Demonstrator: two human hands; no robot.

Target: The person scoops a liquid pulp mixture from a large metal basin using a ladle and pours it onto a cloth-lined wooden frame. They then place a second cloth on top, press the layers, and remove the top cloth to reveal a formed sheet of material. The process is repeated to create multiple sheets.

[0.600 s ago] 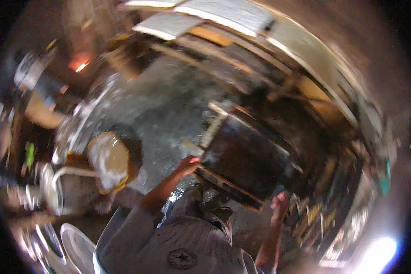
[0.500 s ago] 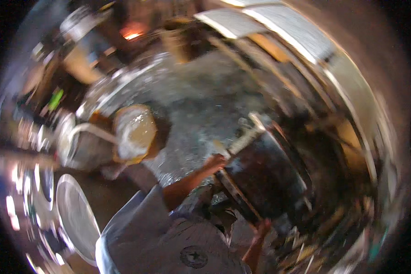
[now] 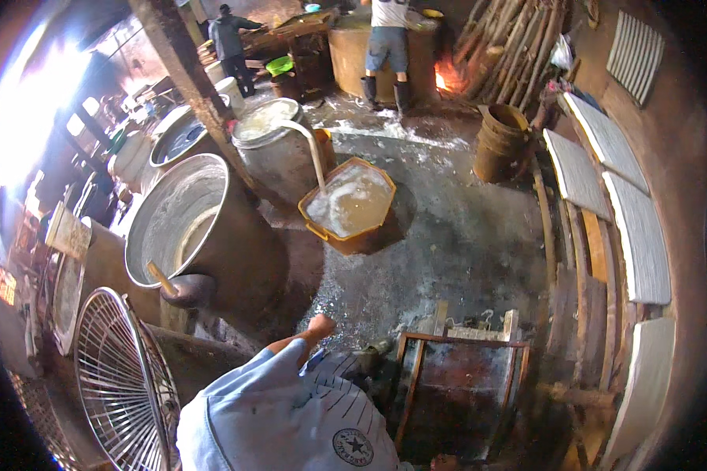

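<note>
My left hand [image 3: 320, 326] is raised off the floor with its fingers curled, and no object shows in it. The nearest thing on its right is a wooden-edged rectangular frame [image 3: 462, 341] with a dark inside, low in front of me. Only a sliver of my right hand [image 3: 445, 461] shows at the lower edge, by the frame's near side; its fingers are hidden. Ahead of my left hand stands an orange tub [image 3: 346, 245] of cloudy, foamy liquid, with a pale curved pipe [image 3: 316, 157] reaching into it.
Left are a big metal vat [image 3: 236, 251] with a scoop [image 3: 187, 290] on its rim, and a round slatted basket [image 3: 118, 369]. White slabs [image 3: 640, 243] lean along the right wall. Farther back are a rusty drum [image 3: 501, 145], stacked poles [image 3: 511, 55], a fire [image 3: 448, 77] and two people.
My left hand has let go of the frame and moved left of it. Earlier both hands gripped its edge. The view has swung round and sharpened.
</note>
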